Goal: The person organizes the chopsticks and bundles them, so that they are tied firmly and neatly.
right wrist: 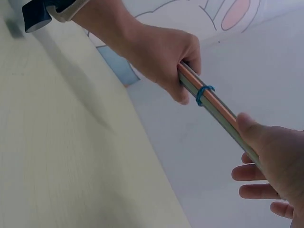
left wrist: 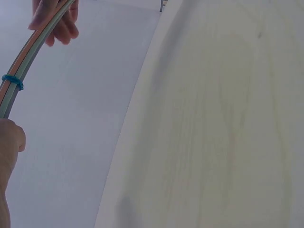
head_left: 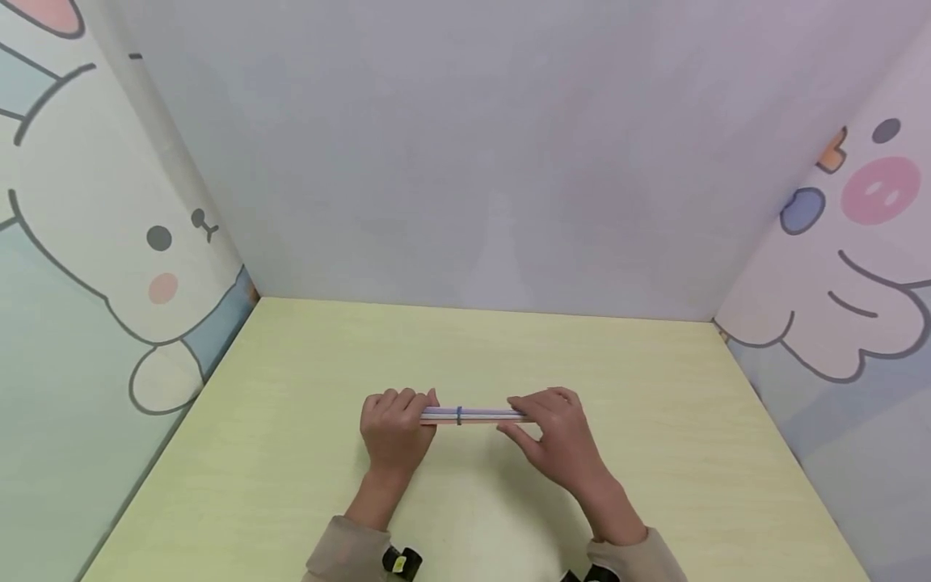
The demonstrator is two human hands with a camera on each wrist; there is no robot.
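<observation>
A bundle of slim straw-like sticks (head_left: 483, 415) in lilac, white and orange is held level above the table. Around its middle runs a blue tie (head_left: 459, 415), which shows knotted in the right wrist view (right wrist: 204, 95). My left hand (head_left: 396, 424) wraps its fingers round the left end, hiding that end. At the other end my right hand (head_left: 558, 428) holds the bundle between thumb and fingers, the thumb on the near side. The fingers (right wrist: 256, 191) behind it are spread and fairly straight in the right wrist view. The bundle's green-grey side (left wrist: 26, 61) faces the left wrist camera.
A pale yellow table (head_left: 218, 485) lies below both hands. Behind it rises a plain grey-white wall (head_left: 465, 162). Side panels with a cartoon rabbit (head_left: 94, 202) and a cartoon pig (head_left: 873, 242) stand left and right. Dark straps (head_left: 402, 562) sit at the sleeves.
</observation>
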